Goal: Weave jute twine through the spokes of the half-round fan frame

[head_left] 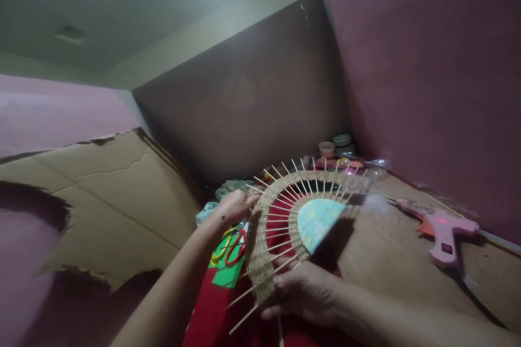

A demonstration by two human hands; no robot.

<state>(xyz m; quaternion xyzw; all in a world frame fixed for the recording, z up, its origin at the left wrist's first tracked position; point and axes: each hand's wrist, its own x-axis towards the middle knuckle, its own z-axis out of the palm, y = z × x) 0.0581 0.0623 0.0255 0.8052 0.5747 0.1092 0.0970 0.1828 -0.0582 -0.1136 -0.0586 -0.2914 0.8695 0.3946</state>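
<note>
A half-round woven fan, made of straw-like bands over thin sticks, is held up in front of me. Its sticks fan outward past the outer band, and a pale blue-green half-disc fills the centre. My right hand grips the lower end of the band, thumb on the near face. At the upper left outer edge, my left hand has its fingers closed on the fan near a stick tip; the fingertips are partly hidden.
A pink glue gun with a red light lies on the wooden tabletop at right. Scissors with yellow and red handles rest on green sheets. Torn cardboard stands at left; jars and clutter sit at the back.
</note>
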